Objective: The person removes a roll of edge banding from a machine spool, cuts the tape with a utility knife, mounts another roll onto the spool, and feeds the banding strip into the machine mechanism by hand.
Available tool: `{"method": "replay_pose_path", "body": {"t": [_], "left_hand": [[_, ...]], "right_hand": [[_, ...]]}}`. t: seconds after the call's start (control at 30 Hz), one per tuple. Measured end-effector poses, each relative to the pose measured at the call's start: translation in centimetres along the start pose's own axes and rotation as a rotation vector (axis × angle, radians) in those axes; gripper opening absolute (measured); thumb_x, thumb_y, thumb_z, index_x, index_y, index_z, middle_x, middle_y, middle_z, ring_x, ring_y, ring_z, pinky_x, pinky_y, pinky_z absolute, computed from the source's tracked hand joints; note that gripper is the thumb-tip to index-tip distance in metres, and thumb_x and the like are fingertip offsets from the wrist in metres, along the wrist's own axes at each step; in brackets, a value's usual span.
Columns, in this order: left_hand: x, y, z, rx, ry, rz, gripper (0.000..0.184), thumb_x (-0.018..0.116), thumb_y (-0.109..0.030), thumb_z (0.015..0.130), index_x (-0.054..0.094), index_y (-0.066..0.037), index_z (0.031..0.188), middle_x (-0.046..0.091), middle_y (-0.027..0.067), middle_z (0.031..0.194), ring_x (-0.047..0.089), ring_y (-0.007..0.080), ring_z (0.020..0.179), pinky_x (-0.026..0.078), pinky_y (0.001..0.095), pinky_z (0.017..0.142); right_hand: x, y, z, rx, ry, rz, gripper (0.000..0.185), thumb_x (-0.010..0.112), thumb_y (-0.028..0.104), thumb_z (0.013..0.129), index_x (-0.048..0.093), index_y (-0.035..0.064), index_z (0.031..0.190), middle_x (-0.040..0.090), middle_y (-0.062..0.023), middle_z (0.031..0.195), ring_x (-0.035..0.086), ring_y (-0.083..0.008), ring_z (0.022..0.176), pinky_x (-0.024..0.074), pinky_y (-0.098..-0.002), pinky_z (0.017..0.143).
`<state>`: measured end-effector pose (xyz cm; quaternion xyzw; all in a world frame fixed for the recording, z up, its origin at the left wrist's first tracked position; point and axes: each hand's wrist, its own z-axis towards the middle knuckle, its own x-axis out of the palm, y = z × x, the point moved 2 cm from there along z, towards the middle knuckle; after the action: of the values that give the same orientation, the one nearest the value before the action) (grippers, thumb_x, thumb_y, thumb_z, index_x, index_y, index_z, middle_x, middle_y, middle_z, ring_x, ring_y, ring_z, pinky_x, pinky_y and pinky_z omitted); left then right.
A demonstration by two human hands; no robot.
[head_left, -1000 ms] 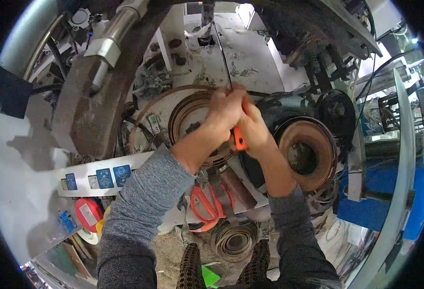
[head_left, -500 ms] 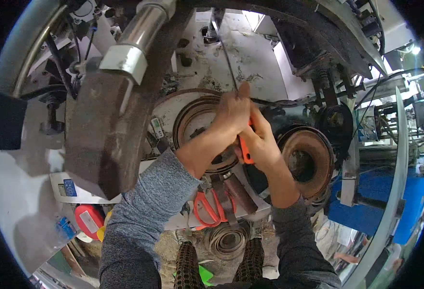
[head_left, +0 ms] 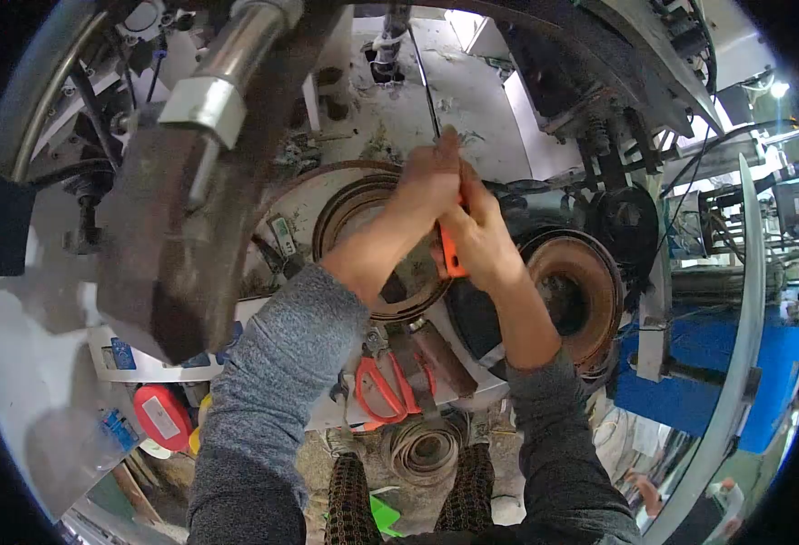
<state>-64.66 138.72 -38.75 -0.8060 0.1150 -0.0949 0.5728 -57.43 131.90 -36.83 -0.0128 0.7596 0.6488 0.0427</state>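
A long screwdriver with an orange handle (head_left: 452, 255) runs away from me, its thin dark shaft reaching up to the machine at the top of the view. My left hand (head_left: 429, 184) is closed around the upper part of the handle. Just below it, my right hand (head_left: 483, 243) also grips the handle, pressed against the left. The far tip of the shaft is hard to make out beside a metal fitting (head_left: 386, 56). Under my left forearm lies a coil of brown strip (head_left: 345, 213), partly hidden.
Red-handled scissors (head_left: 383, 391) and a brown roll (head_left: 442, 357) lie at the front edge. A brown ring-shaped roll (head_left: 595, 263) stands at right. A heavy metal block (head_left: 168, 263) juts in at left. Another coil (head_left: 425, 451) sits between my feet. Part of another person shows at lower right.
My view has shifted slightly. Both hands, still gripping the screwdriver, appear a little higher and further left, and more of its upper shaft shows.
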Motion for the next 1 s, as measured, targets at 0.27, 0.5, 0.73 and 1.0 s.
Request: {"method": "replay_pose_path", "body": {"t": [0.27,0.5,0.73,1.0], "left_hand": [[1.2,-0.7,-0.2,0.058,-0.1,-0.053,0.055,0.038,-0.043,0.093,0.057,0.004,0.073,0.057,0.0133,0.067,0.053,0.0214,0.063,0.042,0.0379,0.062],[-0.3,-0.1,2.5,-0.082,-0.107,-0.171,0.053,0.041,-0.047,0.092,0.06,0.0,0.077,0.055,0.0075,0.067,0.05,0.0186,0.061,0.041,0.034,0.06],[-0.4,1.0,2.5,-0.125,-0.124,-0.047,0.052,0.044,-0.05,0.091,0.058,-0.002,0.076,0.054,0.0061,0.069,0.047,0.0164,0.061,0.04,0.0328,0.061],[-1.9,0.6,3.0,0.007,-0.108,0.105,0.059,0.041,-0.048,0.091,0.06,0.006,0.083,0.061,0.0183,0.077,0.055,0.0243,0.072,0.043,0.0395,0.07]], "right_hand": [[-1.6,0.6,0.3,-0.015,0.12,0.018,0.055,0.043,0.011,0.084,0.027,0.0017,0.136,0.055,-0.01,0.085,0.053,-0.0144,0.059,0.0453,-0.0274,0.05],[-0.1,-1.1,3.0,-0.099,0.075,-0.014,0.058,0.039,0.003,0.081,0.025,0.0051,0.137,0.054,-0.0104,0.085,0.053,-0.0139,0.06,0.0461,-0.0284,0.049],[-0.4,-1.9,2.9,-0.128,0.104,-0.053,0.055,0.04,0.004,0.081,0.029,0.0016,0.135,0.052,-0.0132,0.105,0.053,-0.0165,0.08,0.0457,-0.0282,0.068],[0.9,-2.6,3.4,-0.173,0.001,-0.043,0.056,0.044,0.008,0.084,0.026,0.0011,0.137,0.047,-0.0207,0.12,0.05,-0.0251,0.104,0.0419,-0.0319,0.084]]}}
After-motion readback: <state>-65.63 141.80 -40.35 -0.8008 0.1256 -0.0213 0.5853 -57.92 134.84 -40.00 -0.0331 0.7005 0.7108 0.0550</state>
